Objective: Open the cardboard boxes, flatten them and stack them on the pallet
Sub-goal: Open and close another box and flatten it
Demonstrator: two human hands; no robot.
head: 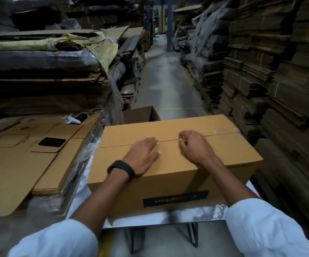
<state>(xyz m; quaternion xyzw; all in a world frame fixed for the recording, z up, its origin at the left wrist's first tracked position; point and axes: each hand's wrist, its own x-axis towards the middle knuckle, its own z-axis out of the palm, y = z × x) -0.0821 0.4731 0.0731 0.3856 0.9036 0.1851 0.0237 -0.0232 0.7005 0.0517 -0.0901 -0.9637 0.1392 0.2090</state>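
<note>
Head view: the box point(229, 151) sits on a small table point(187, 210), top up and flaps closed. The left hand point(142, 154), with a black band point(121, 169) at the wrist, lies flat on the box's top with its fingers straight and slightly spread, pressing just short of the seam point(116, 145). The right hand point(194, 145) is at the seam's middle with its fingers curled. The tips meet where the clear tape point(222, 131) begins, and they look to be pinching its end. From there the tape runs to the box's right edge, while the seam left of the hand looks bare.

Left of the box lies a stack point(29, 164) of flattened cartons. A white controller point(73, 120) and a black phone point(52, 141) rest on it. The pallet under it is hidden. Just behind the box stands a second, open box point(140, 114).

Judging by this, the box is at the opening step: part of the seam seems stripped and the rest is taped. Still to do are lifting the flaps, collapsing the box and laying it on the stack. The open box behind it also looks unflattened.
</note>
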